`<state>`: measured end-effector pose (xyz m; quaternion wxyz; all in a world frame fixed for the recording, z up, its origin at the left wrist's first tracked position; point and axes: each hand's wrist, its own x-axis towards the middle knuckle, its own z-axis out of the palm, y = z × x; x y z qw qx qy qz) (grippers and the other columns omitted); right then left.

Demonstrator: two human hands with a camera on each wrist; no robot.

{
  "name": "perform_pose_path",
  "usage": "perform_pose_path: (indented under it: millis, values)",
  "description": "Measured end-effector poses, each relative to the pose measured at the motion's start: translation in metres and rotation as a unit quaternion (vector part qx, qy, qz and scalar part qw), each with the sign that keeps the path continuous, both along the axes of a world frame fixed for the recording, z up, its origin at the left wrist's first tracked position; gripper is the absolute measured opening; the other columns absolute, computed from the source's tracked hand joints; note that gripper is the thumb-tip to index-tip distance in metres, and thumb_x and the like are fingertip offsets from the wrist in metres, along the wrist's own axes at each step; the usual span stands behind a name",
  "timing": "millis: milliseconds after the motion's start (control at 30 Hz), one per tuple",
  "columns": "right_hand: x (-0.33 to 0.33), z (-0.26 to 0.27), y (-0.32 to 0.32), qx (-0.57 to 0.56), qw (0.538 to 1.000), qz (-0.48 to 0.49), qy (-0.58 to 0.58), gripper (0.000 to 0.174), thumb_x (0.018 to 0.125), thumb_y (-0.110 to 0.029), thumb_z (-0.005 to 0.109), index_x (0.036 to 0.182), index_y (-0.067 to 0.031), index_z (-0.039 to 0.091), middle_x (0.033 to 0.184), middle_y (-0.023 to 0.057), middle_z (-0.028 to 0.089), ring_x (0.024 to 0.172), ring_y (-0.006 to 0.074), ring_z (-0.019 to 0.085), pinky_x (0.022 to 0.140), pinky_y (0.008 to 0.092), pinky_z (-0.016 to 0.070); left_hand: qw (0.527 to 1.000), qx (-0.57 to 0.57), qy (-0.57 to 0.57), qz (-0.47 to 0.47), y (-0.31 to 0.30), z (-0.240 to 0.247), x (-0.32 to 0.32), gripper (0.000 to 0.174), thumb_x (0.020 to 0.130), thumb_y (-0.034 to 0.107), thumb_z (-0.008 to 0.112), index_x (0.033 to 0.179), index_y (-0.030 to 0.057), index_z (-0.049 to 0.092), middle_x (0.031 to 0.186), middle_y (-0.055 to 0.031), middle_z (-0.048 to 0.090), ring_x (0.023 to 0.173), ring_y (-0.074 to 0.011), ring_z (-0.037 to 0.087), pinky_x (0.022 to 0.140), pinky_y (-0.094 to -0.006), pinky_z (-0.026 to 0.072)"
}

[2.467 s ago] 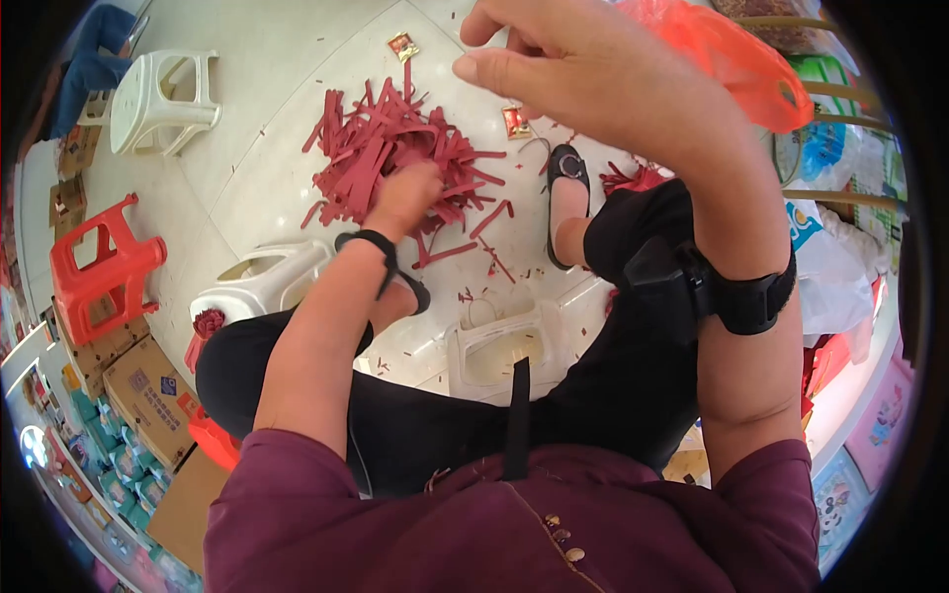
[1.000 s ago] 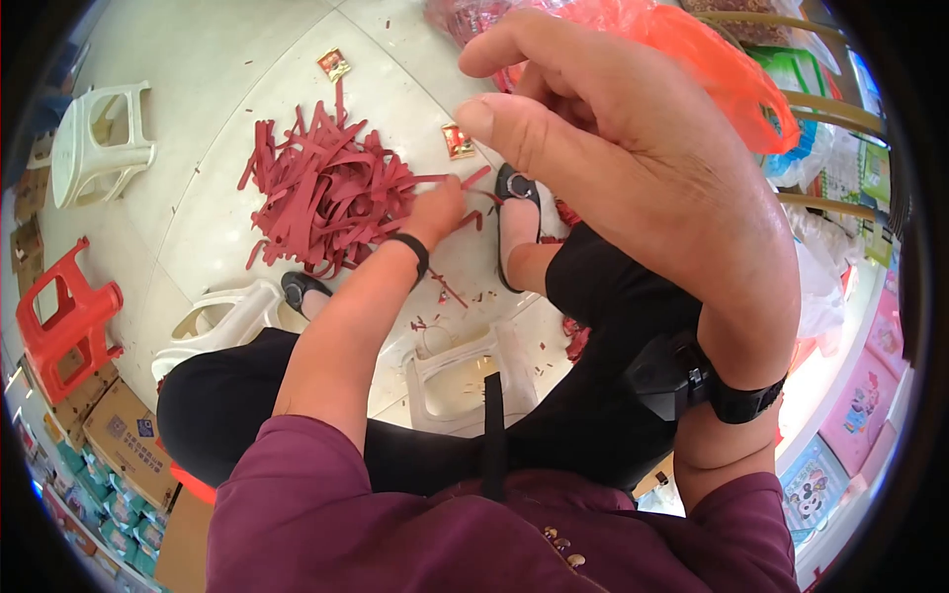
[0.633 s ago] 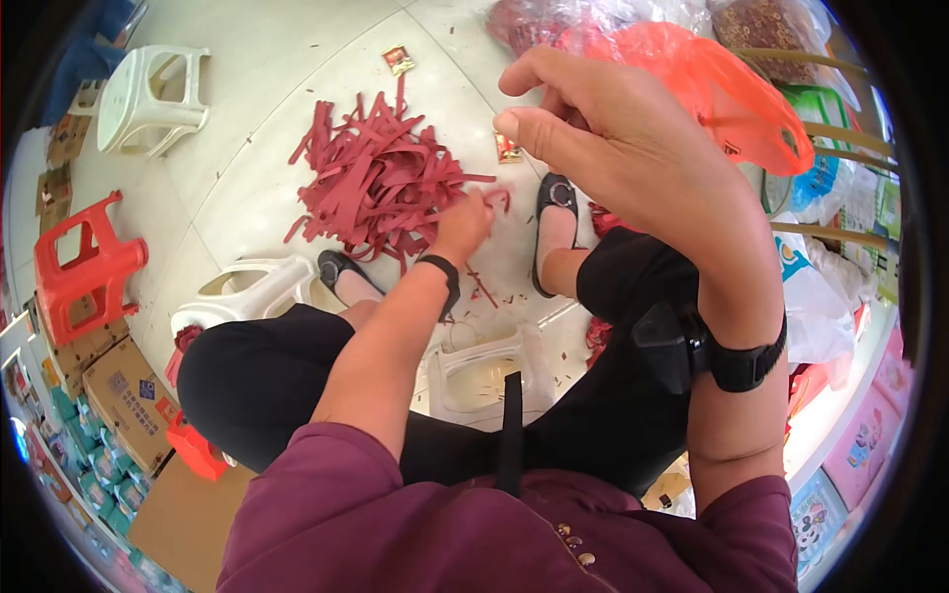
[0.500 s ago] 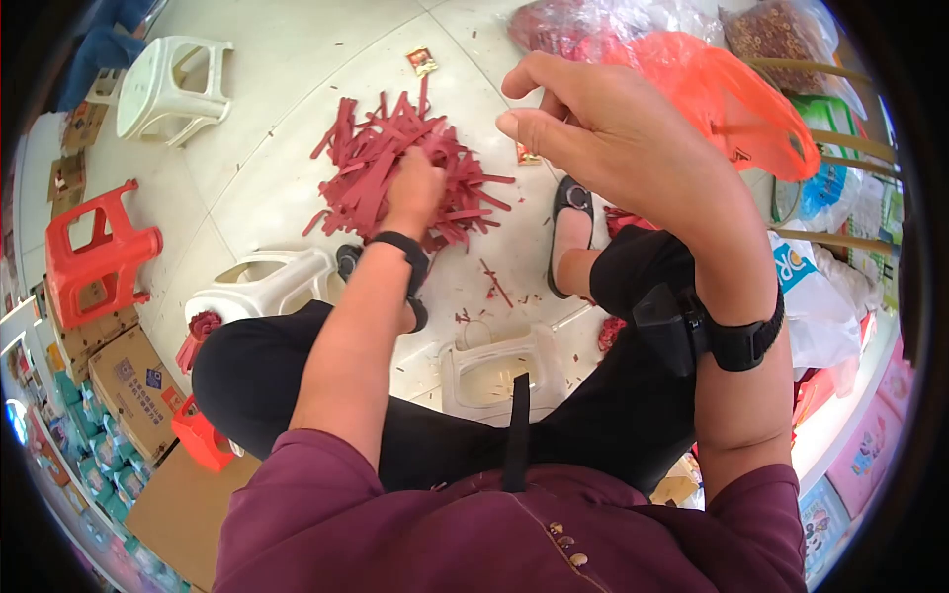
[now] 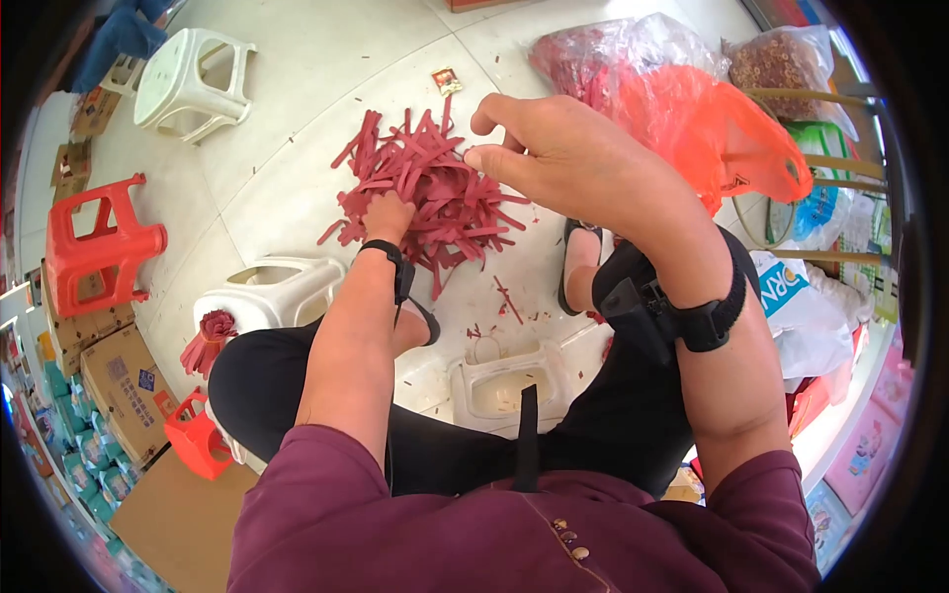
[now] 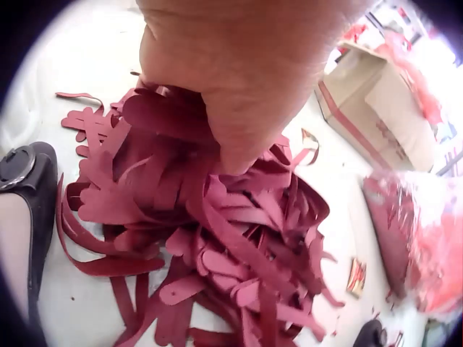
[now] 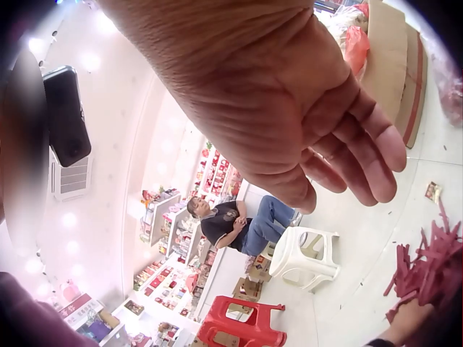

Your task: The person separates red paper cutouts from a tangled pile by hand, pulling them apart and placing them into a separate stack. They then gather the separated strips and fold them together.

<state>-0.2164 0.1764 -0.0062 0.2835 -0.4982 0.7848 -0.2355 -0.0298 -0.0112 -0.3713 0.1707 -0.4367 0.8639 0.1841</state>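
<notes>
A loose heap of dark red strips with rounded ends lies on the pale tiled floor between the person's feet. My left hand reaches down to the heap's near left side. In the left wrist view, the thumb and fingers of that hand pinch strips at the top of the heap; the fingertips are hidden behind the strips. My right hand is raised above the floor, to the right of the heap. Its fingers hang loosely bent around nothing, as the right wrist view of the hand also shows.
A tied bundle of red strips lies by a white stool at the left knee. Another white stool and a red stool stand further left. Plastic bags crowd the right. A seated person appears in the right wrist view.
My left hand was at the heap's right edge with a strip, then moved back left over the heap and is now at its near left side. The right hand stays raised.
</notes>
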Motion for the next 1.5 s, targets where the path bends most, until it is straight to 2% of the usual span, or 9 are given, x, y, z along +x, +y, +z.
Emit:
perform_pose_path:
  millis: [100, 233, 467, 567, 700, 800, 967, 1200, 1500]
  values:
    - [-0.002, -0.002, -0.01, -0.016, 1.0, 0.013, 0.01, 0.033, 0.095, -0.025, 0.062, 0.113, 0.002, 0.061, 0.079, 0.0168, 0.068, 0.066, 0.0283, 0.064, 0.064, 0.0387, 0.0496, 0.979, 0.158, 0.128, 0.015, -0.042, 0.001, 0.005, 0.037, 0.088, 0.03, 0.067, 0.111, 0.0019, 0.064, 0.091, -0.0149, 0.072, 0.089, -0.0315, 0.071, 0.078, -0.0456, 0.0547]
    - [-0.001, 0.001, -0.021, -0.02, 0.999, -0.009, -0.037, 0.032, 0.096, -0.025, 0.06, 0.111, 0.0022, 0.062, 0.079, 0.0141, 0.07, 0.067, 0.0228, 0.066, 0.062, 0.0352, 0.0516, 0.88, 0.435, 0.142, 0.13, -0.053, 0.125, -0.003, 0.023, 0.095, 0.031, 0.063, 0.095, 0.0072, 0.062, 0.077, -0.0006, 0.065, 0.067, -0.0109, 0.062, 0.057, -0.0275, 0.0517]
    - [0.011, -0.006, -0.031, -0.085, 0.975, -0.053, -0.198, 0.03, 0.098, -0.025, 0.056, 0.108, 0.0027, 0.062, 0.085, 0.0114, 0.07, 0.071, 0.017, 0.069, 0.061, 0.03, 0.054, 0.833, 0.448, 0.305, 0.109, -0.039, 0.345, -0.011, 0.027, 0.101, 0.037, 0.059, 0.101, 0.0109, 0.057, 0.069, 0.0063, 0.051, 0.05, -0.0039, 0.041, 0.045, -0.022, 0.036]
    - [0.023, 0.016, -0.028, -0.066, 0.923, -0.104, -0.364, 0.031, 0.1, -0.026, 0.054, 0.111, 0.0023, 0.062, 0.097, 0.0137, 0.069, 0.076, 0.0195, 0.07, 0.062, 0.0291, 0.056, 0.73, 0.523, 0.423, 0.123, -0.013, 0.399, 0.002, 0.025, 0.104, 0.034, 0.056, 0.107, 0.0092, 0.057, 0.069, 0.0053, 0.051, 0.048, -0.003, 0.039, 0.042, -0.0197, 0.0319]
    - [0.042, 0.022, -0.021, -0.235, 0.823, -0.118, -0.503, 0.034, 0.099, -0.025, 0.057, 0.121, 0.0015, 0.056, 0.104, 0.0138, 0.065, 0.08, 0.0173, 0.068, 0.063, 0.0277, 0.0549, 0.631, 0.588, 0.489, 0.129, 0.017, 0.408, 0.008, 0.022, 0.105, 0.03, 0.055, 0.108, 0.0077, 0.058, 0.07, 0.0048, 0.051, 0.047, -0.0026, 0.039, 0.04, -0.0187, 0.0303]
    - [0.032, 0.014, -0.027, -0.27, 0.87, -0.216, -0.353, 0.031, 0.096, -0.02, 0.062, 0.119, 0.0012, 0.056, 0.101, 0.0109, 0.063, 0.072, 0.0155, 0.065, 0.063, 0.0275, 0.054, 0.594, 0.624, 0.493, 0.121, 0.028, 0.408, 0.009, 0.023, 0.106, 0.029, 0.052, 0.106, 0.0073, 0.059, 0.07, 0.0049, 0.05, 0.045, -0.0024, 0.038, 0.039, -0.0187, 0.0285]
    - [0.012, 0.018, -0.027, -0.409, 0.892, -0.172, 0.082, 0.048, 0.081, -0.013, 0.069, 0.125, -0.0027, 0.053, 0.112, 0.0134, 0.061, 0.104, 0.0195, 0.061, 0.085, 0.0363, 0.0508, 0.593, 0.639, 0.478, 0.108, 0.026, 0.412, 0.01, 0.024, 0.107, 0.029, 0.05, 0.105, 0.0068, 0.06, 0.069, 0.0051, 0.048, 0.044, -0.0017, 0.036, 0.039, -0.0187, 0.0274]
    - [0.025, 0.015, -0.036, -0.277, 0.806, -0.022, -0.522, 0.034, 0.095, -0.019, 0.061, 0.123, 0.0006, 0.06, 0.112, 0.0099, 0.066, 0.106, 0.0167, 0.061, 0.094, 0.0359, 0.0483, 0.55, 0.689, 0.462, 0.095, 0.026, 0.405, -0.005, 0.026, 0.108, 0.028, 0.046, 0.106, 0.0064, 0.06, 0.068, 0.0051, 0.047, 0.042, -0.0012, 0.035, 0.037, -0.0184, 0.026]
    - [0.006, 0.001, -0.041, -0.284, 0.741, -0.27, -0.546, 0.027, 0.098, -0.014, 0.047, 0.116, 0.0043, 0.058, 0.092, 0.0116, 0.065, 0.077, 0.0203, 0.067, 0.071, 0.0341, 0.0579, 0.53, 0.669, 0.502, 0.139, 0.017, 0.402, -0.003, 0.024, 0.108, 0.027, 0.046, 0.106, 0.007, 0.059, 0.068, 0.0053, 0.047, 0.042, -0.001, 0.033, 0.037, -0.0182, 0.0261]
